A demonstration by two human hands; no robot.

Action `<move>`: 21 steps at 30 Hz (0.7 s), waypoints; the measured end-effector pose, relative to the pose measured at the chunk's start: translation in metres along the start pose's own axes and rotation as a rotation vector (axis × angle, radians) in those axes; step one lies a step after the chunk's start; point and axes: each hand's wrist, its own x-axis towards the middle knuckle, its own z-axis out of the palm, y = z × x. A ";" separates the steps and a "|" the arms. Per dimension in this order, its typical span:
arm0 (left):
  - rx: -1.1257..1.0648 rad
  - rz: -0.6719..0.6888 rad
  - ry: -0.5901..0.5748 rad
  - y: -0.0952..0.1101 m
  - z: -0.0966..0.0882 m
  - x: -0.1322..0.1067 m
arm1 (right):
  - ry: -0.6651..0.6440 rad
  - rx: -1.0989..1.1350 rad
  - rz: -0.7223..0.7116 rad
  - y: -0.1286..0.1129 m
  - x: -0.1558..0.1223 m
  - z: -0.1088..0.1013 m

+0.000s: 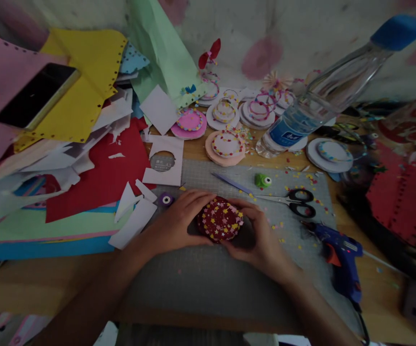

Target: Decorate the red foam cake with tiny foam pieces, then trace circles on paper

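L hand (181, 218) & R hand (263, 235) both grasp 1 dark-red starry disc (220, 220), its underside hidden. Far-R red sheet (404, 199) is blurry, cut off at pic edge.

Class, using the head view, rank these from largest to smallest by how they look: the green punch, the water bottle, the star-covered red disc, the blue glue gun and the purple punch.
1. water bottle
2. blue glue gun
3. star-covered red disc
4. green punch and purple punch: too alike to rank
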 end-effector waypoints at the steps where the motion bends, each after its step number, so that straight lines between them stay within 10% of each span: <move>1: 0.005 0.002 -0.004 0.000 0.000 0.000 | 0.001 -0.005 -0.001 0.000 0.000 0.000; 21: -0.012 0.011 0.036 0.005 -0.001 0.001 | -0.011 -0.027 -0.008 -0.001 0.002 0.002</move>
